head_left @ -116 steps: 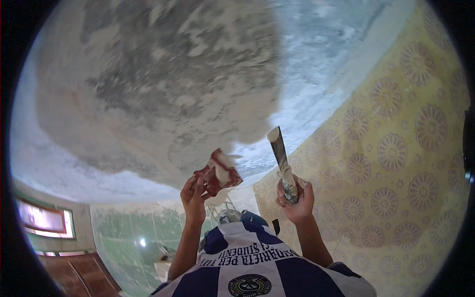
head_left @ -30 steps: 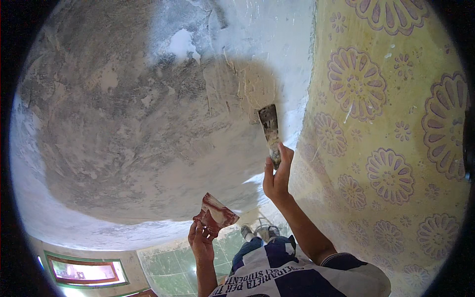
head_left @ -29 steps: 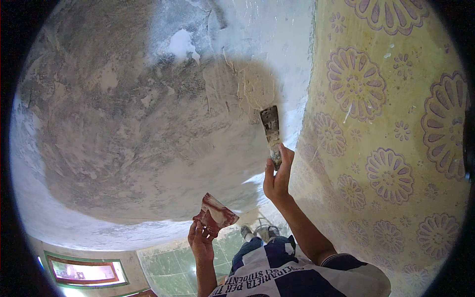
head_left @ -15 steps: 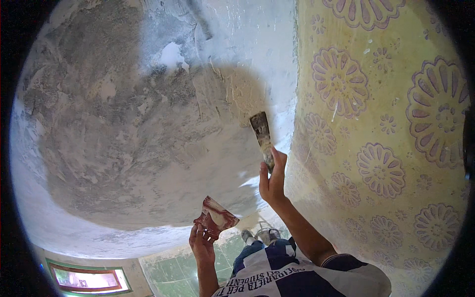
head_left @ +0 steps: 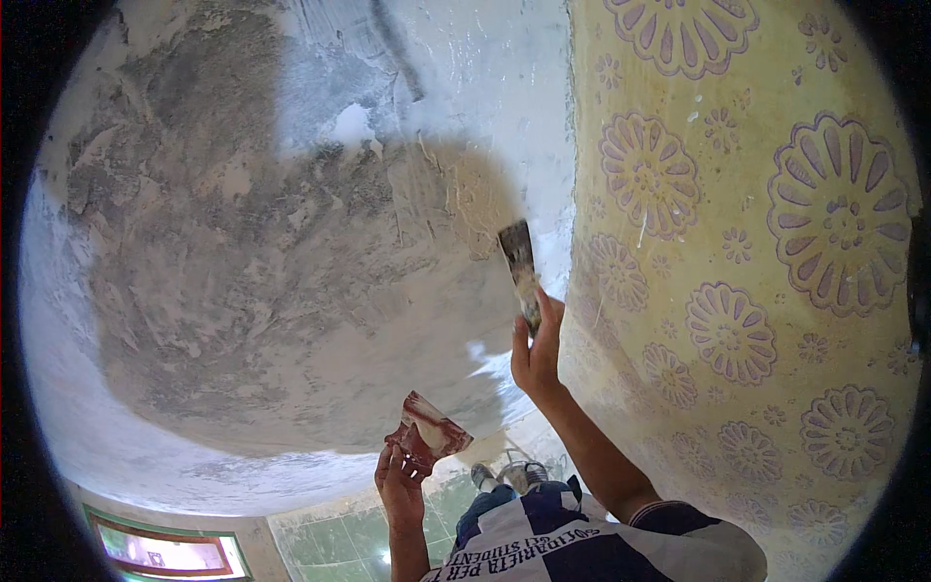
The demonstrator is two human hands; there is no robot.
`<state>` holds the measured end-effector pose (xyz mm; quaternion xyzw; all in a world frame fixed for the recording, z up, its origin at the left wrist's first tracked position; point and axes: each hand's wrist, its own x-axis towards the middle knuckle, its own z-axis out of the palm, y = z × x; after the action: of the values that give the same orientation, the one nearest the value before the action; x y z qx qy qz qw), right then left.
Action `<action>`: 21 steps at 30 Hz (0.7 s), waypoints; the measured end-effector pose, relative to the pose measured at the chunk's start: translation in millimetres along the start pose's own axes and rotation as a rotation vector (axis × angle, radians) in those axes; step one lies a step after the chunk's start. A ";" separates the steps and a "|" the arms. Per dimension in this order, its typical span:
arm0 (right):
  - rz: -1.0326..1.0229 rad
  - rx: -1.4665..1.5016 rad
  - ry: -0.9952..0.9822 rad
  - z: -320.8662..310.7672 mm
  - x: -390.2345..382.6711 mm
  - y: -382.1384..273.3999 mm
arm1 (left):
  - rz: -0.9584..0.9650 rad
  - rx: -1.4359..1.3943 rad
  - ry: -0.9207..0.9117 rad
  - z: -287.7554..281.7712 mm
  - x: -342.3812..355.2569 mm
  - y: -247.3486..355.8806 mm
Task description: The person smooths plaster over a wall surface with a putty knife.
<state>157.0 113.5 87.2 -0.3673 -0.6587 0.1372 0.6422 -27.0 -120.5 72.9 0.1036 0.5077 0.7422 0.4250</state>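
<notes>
My right hand (head_left: 538, 339) is closed round the handle of a putty knife (head_left: 520, 262), its dark, smeared blade pointing up at the wall. The blade is near a beige patch of filler (head_left: 475, 199); whether it touches the wall I cannot tell. Lower and to the left, my left hand (head_left: 400, 485) grips a dark red plastic spreader (head_left: 432, 432) by one edge, fingers partly hidden behind it. Pale paste (head_left: 438, 434) lies on the spreader's face. Ahead is a grey plastered wall (head_left: 262, 252), rough and blotchy, with whiter areas around it.
On the right a yellow wall (head_left: 659, 267) with purple flower patterns meets the grey wall at a corner. Below are green floor tiles (head_left: 335, 543) and my shoe (head_left: 482, 475). A window (head_left: 170, 548) with a green and brown frame shows at lower left.
The view has shifted slightly, the walls sliding a little in the picture. Both hands keep their tools, and the putty knife sits slightly further right, closer to the corner.
</notes>
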 end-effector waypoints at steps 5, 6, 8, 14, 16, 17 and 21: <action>0.021 0.042 0.004 -5.4 9.0 -13.8 | -0.010 0.014 -0.032 -10.8 2.5 -1.5; -0.027 0.057 0.035 -3.9 23.9 -25.4 | -0.009 0.013 -0.028 -12.5 1.8 -2.1; -0.058 0.059 0.043 -2.2 52.8 -47.1 | 0.014 -0.004 -0.044 -12.4 2.5 -2.6; -0.015 0.155 0.016 7.2 73.9 -74.4 | -0.003 -0.016 -0.014 -1.5 -0.7 -0.7; -0.015 0.130 0.012 8.2 58.5 -66.0 | 0.007 -0.025 -0.005 -4.2 -0.6 -2.2; -0.009 0.111 0.003 11.5 45.2 -61.5 | 0.017 -0.032 0.012 -9.5 -1.2 -2.6; 0.090 0.090 -0.021 2.2 8.4 -56.4 | 0.035 -0.042 -0.039 -22.3 1.3 -6.2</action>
<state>138.4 80.6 129.9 -0.3660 -0.6413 0.1993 0.6442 -37.6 -133.5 57.0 0.1179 0.4818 0.7577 0.4240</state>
